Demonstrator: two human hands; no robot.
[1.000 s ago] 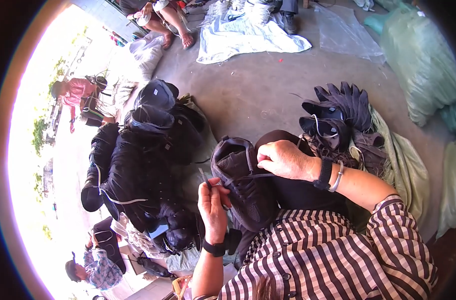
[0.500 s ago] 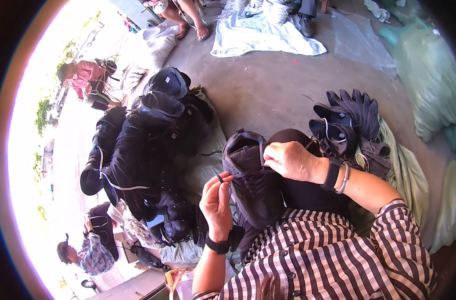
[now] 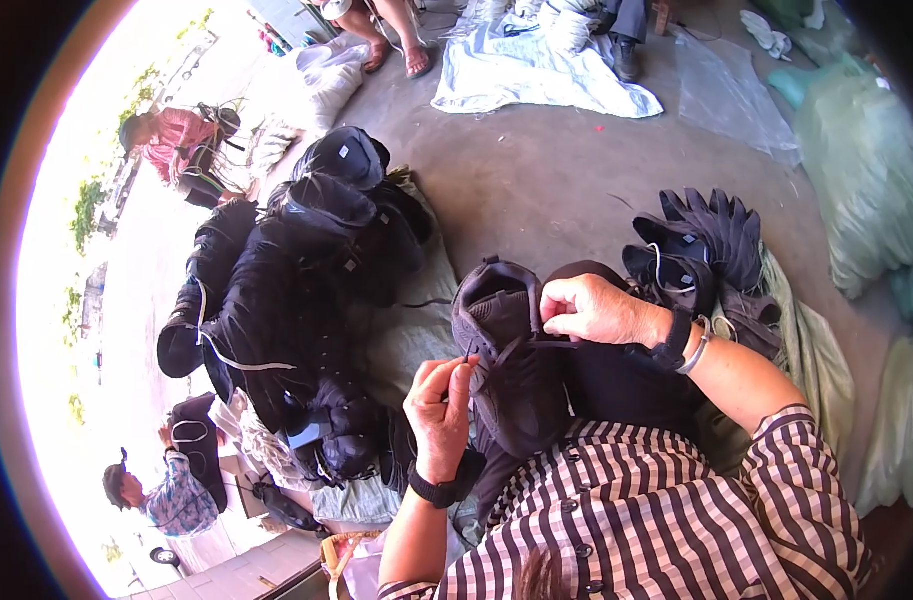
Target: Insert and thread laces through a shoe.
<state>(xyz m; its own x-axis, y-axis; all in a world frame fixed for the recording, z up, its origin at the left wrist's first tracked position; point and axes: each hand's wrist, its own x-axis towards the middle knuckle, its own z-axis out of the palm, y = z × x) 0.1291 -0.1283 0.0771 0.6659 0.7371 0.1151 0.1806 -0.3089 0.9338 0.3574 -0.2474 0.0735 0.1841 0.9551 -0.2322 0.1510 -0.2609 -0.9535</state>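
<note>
A dark sneaker [image 3: 512, 370] rests in my lap, its opening facing away from me and its toe toward my shirt. Beside its left edge, my left hand [image 3: 440, 415] pinches the end of a dark shoelace [image 3: 470, 350] between thumb and fingers. My right hand [image 3: 605, 312] is closed at the right rim of the shoe's opening, thumb and forefinger pressed together there; the fingertips are partly hidden. Below that hand, a stretch of lace sticks out to the right of the shoe.
A large heap of black shoes [image 3: 277, 290] lies to my left, tied with white cord. To the right, more dark shoes [image 3: 712, 235] stand in a row on pale sacking [image 3: 812, 340]. Bulging greenish bags [image 3: 862, 170] line the far right. Other people sit working at the left and far side.
The lace that stretched across the shoe toward my right hand now lies slack over it. My left fingertips have shifted slightly right and down. The whole view has tilted a little.
</note>
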